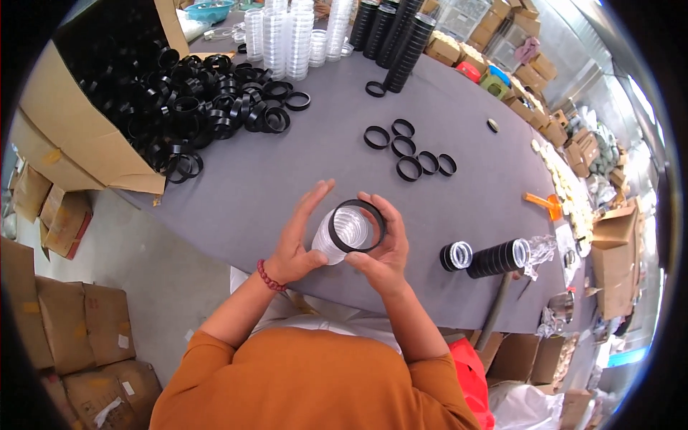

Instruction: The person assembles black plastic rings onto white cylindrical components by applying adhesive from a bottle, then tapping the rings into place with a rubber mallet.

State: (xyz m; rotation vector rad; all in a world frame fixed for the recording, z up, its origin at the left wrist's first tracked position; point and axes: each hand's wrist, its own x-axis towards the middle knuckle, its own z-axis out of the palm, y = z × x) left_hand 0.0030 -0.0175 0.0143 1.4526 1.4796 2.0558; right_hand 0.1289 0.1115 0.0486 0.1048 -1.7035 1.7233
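A tilted stack of clear plastic rings [326,240] is in front of me at the near side of the table. My left hand [295,244] cups its left side, with the thumb against its lower part and the fingers reaching up past it. A black ring [332,233] sits at the upper right end of the stack, around or just over its opening; which of the two I cannot tell. My right hand [389,247] grips this ring between thumb and fingers. Several loose black rings [409,169] lie on the table beyond my hands.
A tipped cardboard box [68,136] spills a heap of black rings [215,107] at the left. Tall clear stacks [287,43] and black stacks [410,54] stand at the back. To the right lie a black-banded stack [496,259], a shorter stack [455,256] and an orange tool [545,204].
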